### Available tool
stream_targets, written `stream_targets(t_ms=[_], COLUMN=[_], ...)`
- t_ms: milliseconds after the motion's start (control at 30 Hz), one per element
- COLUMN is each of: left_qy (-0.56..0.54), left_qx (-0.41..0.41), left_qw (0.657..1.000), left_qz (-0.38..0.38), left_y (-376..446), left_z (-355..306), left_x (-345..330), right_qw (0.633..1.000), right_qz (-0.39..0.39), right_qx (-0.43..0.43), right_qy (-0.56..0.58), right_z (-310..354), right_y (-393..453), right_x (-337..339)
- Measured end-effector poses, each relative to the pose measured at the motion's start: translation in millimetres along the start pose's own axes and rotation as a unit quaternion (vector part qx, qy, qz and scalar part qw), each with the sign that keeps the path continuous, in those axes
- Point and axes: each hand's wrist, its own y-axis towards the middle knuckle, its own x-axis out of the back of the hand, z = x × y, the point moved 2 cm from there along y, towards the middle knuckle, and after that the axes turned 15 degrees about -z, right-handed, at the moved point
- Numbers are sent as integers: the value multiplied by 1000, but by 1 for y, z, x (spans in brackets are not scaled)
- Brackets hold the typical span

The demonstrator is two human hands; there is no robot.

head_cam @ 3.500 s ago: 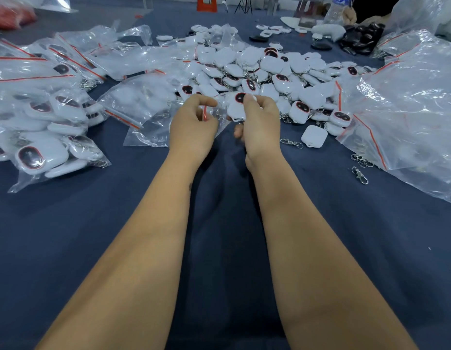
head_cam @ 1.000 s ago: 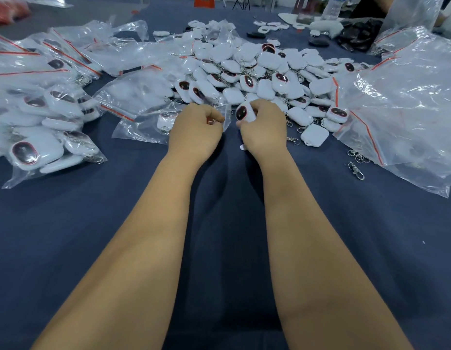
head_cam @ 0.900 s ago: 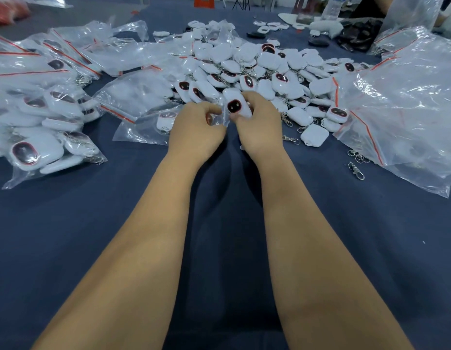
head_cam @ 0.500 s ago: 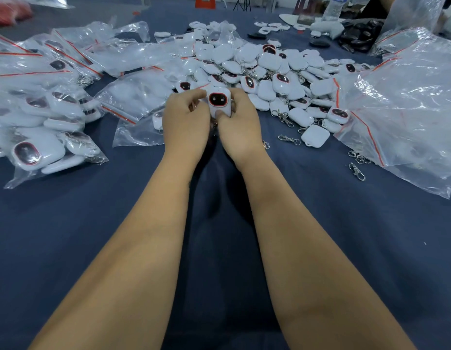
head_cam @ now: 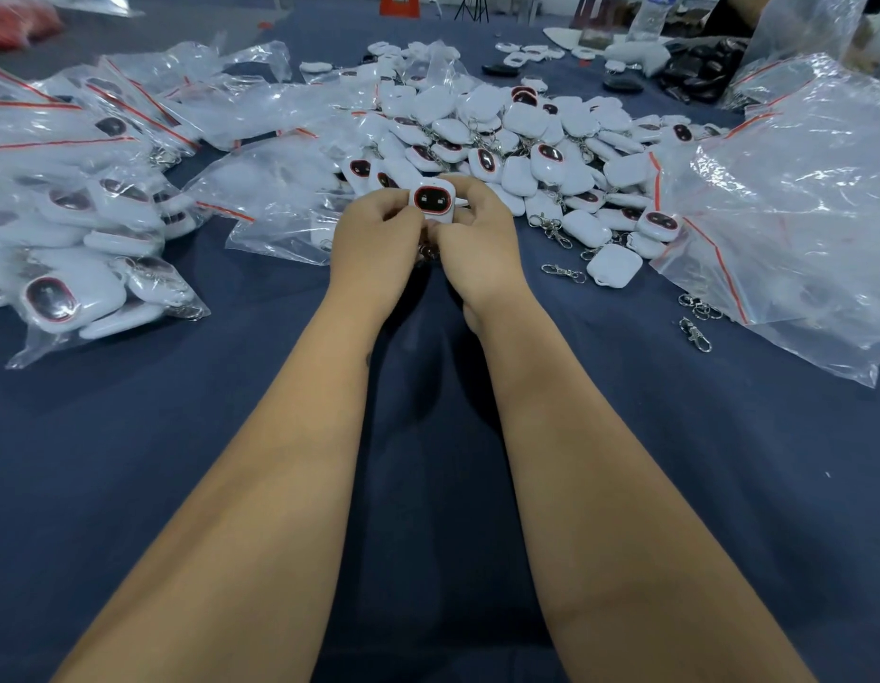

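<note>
Both hands hold one white keychain fob (head_cam: pixel 434 202) with a dark, red-rimmed face, upright above the blue cloth. My left hand (head_cam: pixel 376 248) pinches its left edge, and my right hand (head_cam: pixel 479 244) grips its right side and underside. A metal clasp hangs half hidden between the two hands. Just behind my left hand lies a clear zip bag (head_cam: pixel 275 216) with a red seal strip. Beyond the hands sits a heap of loose white fobs (head_cam: pixel 521 140).
Filled clear bags of fobs (head_cam: pixel 78 229) crowd the left side. A pile of empty zip bags (head_cam: pixel 792 204) lies at the right. Loose metal clasps (head_cam: pixel 694 332) are scattered near it. Black parts and a bottle stand at the far right back. Blue cloth (head_cam: pixel 132 460) covers the table.
My left hand has let go of the clear bag and joined my right hand on the fob. The fob has been turned upright, face toward me, and shifted slightly left.
</note>
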Motion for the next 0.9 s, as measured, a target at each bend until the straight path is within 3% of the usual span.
stream_targets(t_ms=[633, 900], left_qy=[-18, -42], left_qx=[14, 26], left_qw=[1000, 999], left_qz=[3, 4], left_y=[1, 0], left_z=[3, 0], left_x=[0, 0], right_qw=[1000, 999], right_qz=[-3, 1], right_qx=[-2, -34], right_qy=[-15, 29], right_z=[-1, 4], right_y=[1, 0], right_x=[-1, 0])
